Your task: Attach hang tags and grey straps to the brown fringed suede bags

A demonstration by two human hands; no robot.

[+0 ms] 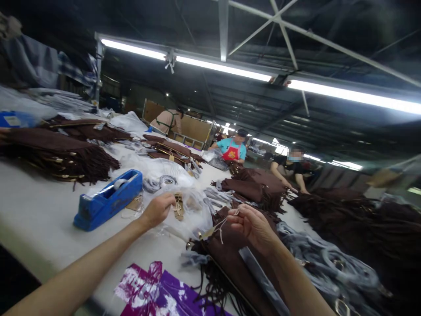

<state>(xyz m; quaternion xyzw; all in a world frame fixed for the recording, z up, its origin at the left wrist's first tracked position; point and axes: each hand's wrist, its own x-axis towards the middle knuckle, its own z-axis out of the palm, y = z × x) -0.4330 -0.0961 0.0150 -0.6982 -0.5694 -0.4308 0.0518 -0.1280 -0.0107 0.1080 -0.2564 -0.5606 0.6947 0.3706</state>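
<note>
My right hand (251, 224) pinches a thin white string (221, 228) above a brown fringed bag (226, 245). The string runs to a small tan hang tag (208, 232) by the bag's metal hardware. My left hand (158, 211) reaches over clear plastic wrap with its fingers closed together. Its fingertips meet a few brown hang tags (179, 207) with looped white strings; whether one is gripped cannot be made out. A grey wrapped strip (261, 276) lies on the bag, partly behind my right forearm.
A blue tape dispenser (108, 199) stands left of my left hand. Purple plastic packaging (158, 292) lies at the front. Brown fringed bags (59, 151) are piled left; more brown goods (355, 219) and grey wrapped straps (329, 263) lie right. Several people work beyond the white table (36, 210).
</note>
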